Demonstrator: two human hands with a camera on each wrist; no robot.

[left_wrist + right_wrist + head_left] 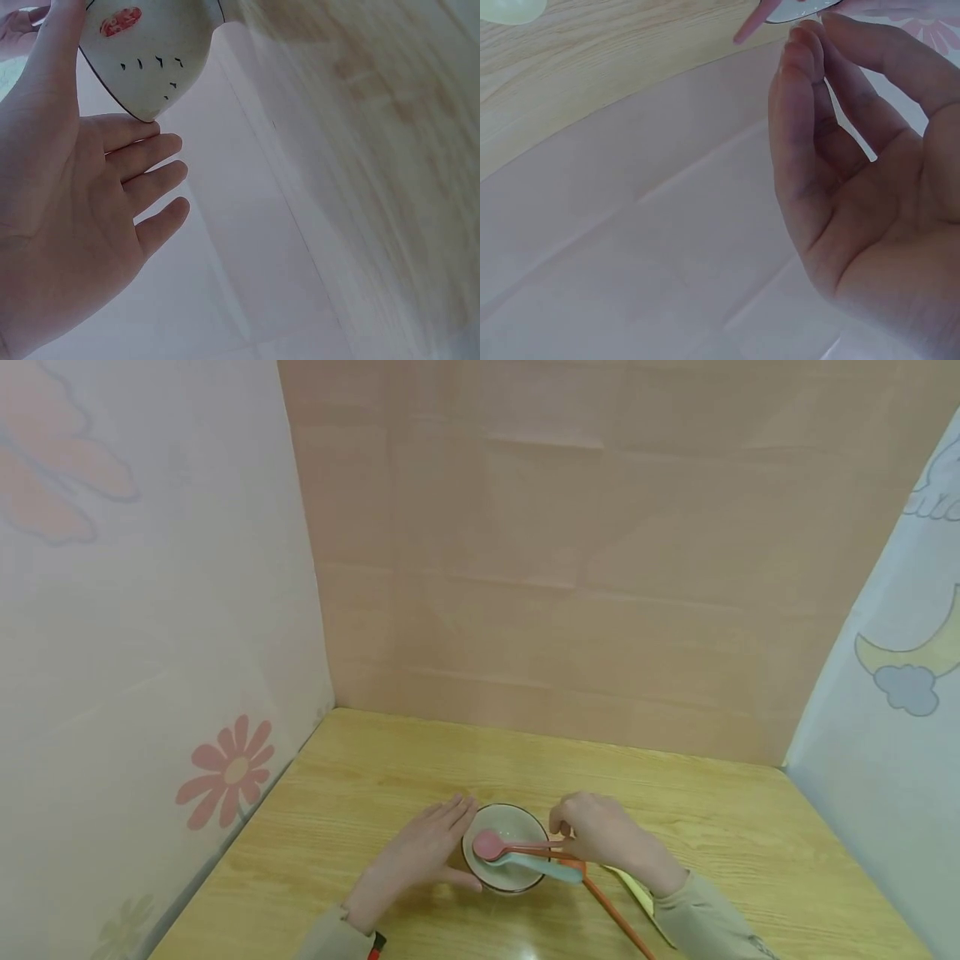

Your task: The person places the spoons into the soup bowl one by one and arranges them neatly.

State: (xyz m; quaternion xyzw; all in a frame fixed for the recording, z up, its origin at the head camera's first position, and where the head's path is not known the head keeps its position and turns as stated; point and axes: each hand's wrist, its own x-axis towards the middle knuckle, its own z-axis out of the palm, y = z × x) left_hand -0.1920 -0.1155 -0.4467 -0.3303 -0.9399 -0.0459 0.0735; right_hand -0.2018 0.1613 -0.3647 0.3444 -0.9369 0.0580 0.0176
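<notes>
Head view, left hand (pixel 423 847) straight-fingered beside a bowl (pixel 517 818) on the table (pixel 420 752), pink spoon (pixel 489 845) and pale blue spoon (pixel 555 868) resting in it, right hand (pixel 603 833) at the handles, its grip unclear.

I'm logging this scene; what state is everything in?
White round dark-rimmed bowl: upright on wood-grain table.
Pink round-headed spoon: head in bowl, handle over rim.
Pale blue spoon: slanting over rim.
Thin orange handle: crossing rim.
Long orange utensil: lying on table.
Yellow utensil: partly hidden.
Left hand: fingers straight, beside bowl.
Right hand: fingers bent, grip unclear.
</notes>
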